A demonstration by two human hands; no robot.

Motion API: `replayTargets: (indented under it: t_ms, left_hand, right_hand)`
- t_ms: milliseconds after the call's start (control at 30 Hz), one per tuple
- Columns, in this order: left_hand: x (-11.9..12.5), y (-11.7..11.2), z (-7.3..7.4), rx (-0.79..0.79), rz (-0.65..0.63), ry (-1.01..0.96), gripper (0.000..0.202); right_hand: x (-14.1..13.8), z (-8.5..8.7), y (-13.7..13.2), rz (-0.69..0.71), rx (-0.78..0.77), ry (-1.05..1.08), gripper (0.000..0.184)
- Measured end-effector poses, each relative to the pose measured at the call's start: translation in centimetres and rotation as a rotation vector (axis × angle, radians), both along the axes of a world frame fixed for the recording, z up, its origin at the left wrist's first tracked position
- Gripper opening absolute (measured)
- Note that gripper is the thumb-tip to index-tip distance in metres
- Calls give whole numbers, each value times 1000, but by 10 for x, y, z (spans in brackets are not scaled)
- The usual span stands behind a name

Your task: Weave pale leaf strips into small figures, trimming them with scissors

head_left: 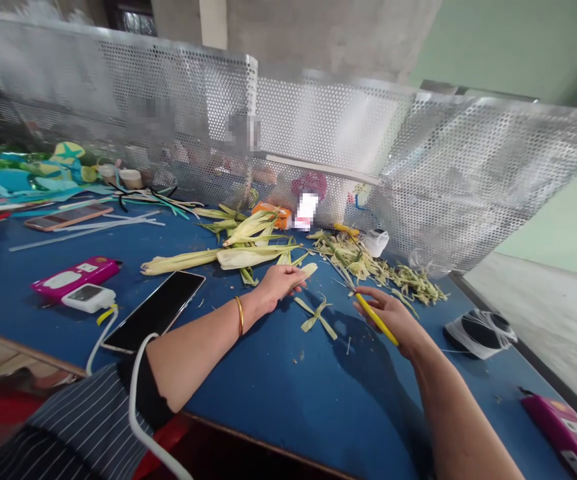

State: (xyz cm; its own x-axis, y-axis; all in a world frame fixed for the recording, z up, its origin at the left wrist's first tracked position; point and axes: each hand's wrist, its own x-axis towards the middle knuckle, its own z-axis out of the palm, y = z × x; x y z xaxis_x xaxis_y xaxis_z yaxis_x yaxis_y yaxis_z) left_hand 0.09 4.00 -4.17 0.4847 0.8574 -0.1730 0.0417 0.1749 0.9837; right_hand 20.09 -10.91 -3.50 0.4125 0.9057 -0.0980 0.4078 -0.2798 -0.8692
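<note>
My left hand [278,283] rests on the blue table [278,393], its fingers closed on a pale leaf strip [307,271]. A gold bangle sits on that wrist. My right hand [393,319] lies to the right, fingers curled round a thin yellow tool [377,320]. Between the two hands lies a small crossed piece of leaf strips [317,315]. Just beyond my left hand is a bundle of long pale green leaves [228,250].
A heap of leaf trimmings [383,267] lies behind my right hand. A black phone [155,310], a pink power bank [75,275] and a white charger [88,298] lie at the left. A perforated metal screen [318,140] closes the far side. A tape roll [481,331] sits right.
</note>
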Motion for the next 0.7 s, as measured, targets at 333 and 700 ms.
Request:
replayTargets:
  t_ms: [333,700]
  left_hand:
    - [1,-1,-1,24,-20,-10,21]
    - [5,-7,-4,12,-62,-10,18]
  right_hand:
    - [-15,20,-9,258,-88,84,80]
    - [-17,13,-4,209,-39,83,90]
